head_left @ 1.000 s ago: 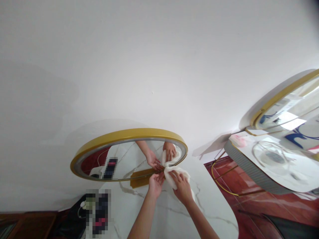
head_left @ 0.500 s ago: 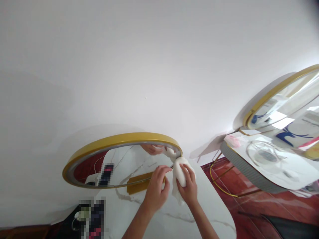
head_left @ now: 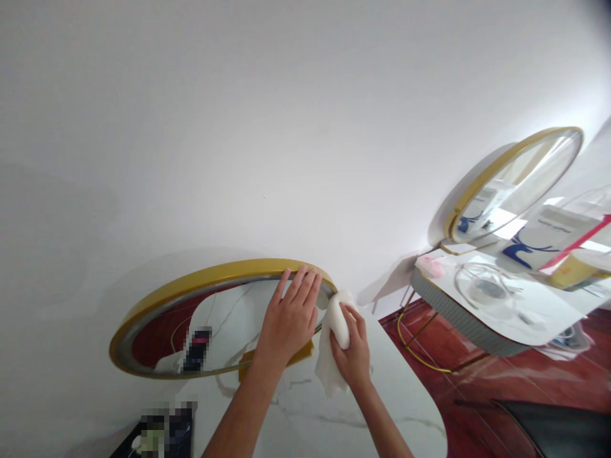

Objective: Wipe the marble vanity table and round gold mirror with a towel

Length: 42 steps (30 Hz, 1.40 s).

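A round mirror (head_left: pixel 238 321) with a gold rim leans at the wall, on a gold base (head_left: pixel 301 352) that stands on the white marble-patterned tabletop (head_left: pixel 401 407). My left hand (head_left: pixel 290 318) lies over the right part of the mirror, fingers stretched out, the tips at the upper rim. My right hand (head_left: pixel 352 346) grips a bunched white cloth (head_left: pixel 329 359) at the mirror's right edge. Part of the cloth hangs down toward the tabletop. The palm side of my left hand is hidden.
To the right stands a second table (head_left: pixel 482 318) with a coiled white cable (head_left: pixel 477 280) and another gold-rimmed mirror (head_left: pixel 525 172). A white box with a blue pattern (head_left: pixel 548 235) stands on it. The floor (head_left: pixel 429 343) is red tile; a black chair part (head_left: pixel 563 426) shows lower right.
My left hand has moved up from the mirror's lower edge, its curled fingers now stretched toward the upper rim. My right hand still holds the cloth at the right edge. The view has shifted slightly.
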{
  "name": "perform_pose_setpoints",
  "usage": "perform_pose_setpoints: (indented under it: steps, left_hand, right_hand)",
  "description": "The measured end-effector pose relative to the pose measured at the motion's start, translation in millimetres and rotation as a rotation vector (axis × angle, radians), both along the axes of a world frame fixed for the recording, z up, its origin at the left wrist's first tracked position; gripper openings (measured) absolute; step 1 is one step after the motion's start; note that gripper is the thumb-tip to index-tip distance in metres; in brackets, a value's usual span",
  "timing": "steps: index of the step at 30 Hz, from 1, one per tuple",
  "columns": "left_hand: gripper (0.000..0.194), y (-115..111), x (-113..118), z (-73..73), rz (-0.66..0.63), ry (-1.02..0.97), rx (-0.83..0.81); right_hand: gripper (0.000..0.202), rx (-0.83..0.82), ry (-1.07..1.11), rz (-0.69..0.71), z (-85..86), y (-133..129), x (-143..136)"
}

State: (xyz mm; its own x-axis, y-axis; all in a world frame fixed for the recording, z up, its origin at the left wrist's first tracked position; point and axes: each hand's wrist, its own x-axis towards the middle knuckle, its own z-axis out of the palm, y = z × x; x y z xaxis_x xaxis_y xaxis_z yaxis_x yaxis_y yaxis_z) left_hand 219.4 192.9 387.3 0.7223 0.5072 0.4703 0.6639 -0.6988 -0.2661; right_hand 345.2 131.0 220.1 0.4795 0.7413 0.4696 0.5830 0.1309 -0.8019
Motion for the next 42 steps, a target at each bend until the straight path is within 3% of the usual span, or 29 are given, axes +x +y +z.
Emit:
perform_pose_setpoints:
  steps: [6, 14, 19, 21, 28, 30, 35, 37, 42]
  left_hand:
    - [0.050, -2, 0, -0.9, 0.024, 0.010, 0.002]
    - [0.050, -5, -1, 6.0, 0.030, 0.042, -0.024]
    - [0.049, -7, -1, 7.3, 0.024, 0.028, -0.036]
    - [0.049, -7, -1, 7.4, 0.019, 0.022, -0.039]
    - [0.050, -8, -2, 8.2, 0.026, 0.020, -0.042]
    - [0.050, -8, -2, 8.4, 0.018, 0.023, -0.037]
    - [0.050, -9, -2, 9.7, 0.019, 0.022, -0.053]
    - [0.051, -9, -2, 10.1, 0.020, 0.021, -0.061]
    - [0.051, -8, -2, 8.8, 0.007, 0.000, -0.065]
  right_hand:
    - [0.058, 0.094, -0.059, 0.049, 42.6, 5, 0]
    - [0.058, 0.037, -0.060, 0.016, 27.0, 3, -1]
    - [0.060, 0.127, -0.115, 0.068, 66.0, 5, -2]
    - [0.060, 0.150, -0.141, 0.081, 73.8, 7, -2]
    - [0.061, 0.031, -0.108, 0.032, 37.5, 7, 1]
    - [0.061, 0.036, -0.112, 0.032, 41.4, 6, 3]
    - [0.061, 0.069, -0.131, 0.055, 76.2, 8, 3]
    - [0.062, 0.075, -0.124, 0.056, 77.2, 10, 2]
    - [0.063, 0.045, -0.099, 0.020, 41.5, 10, 0]
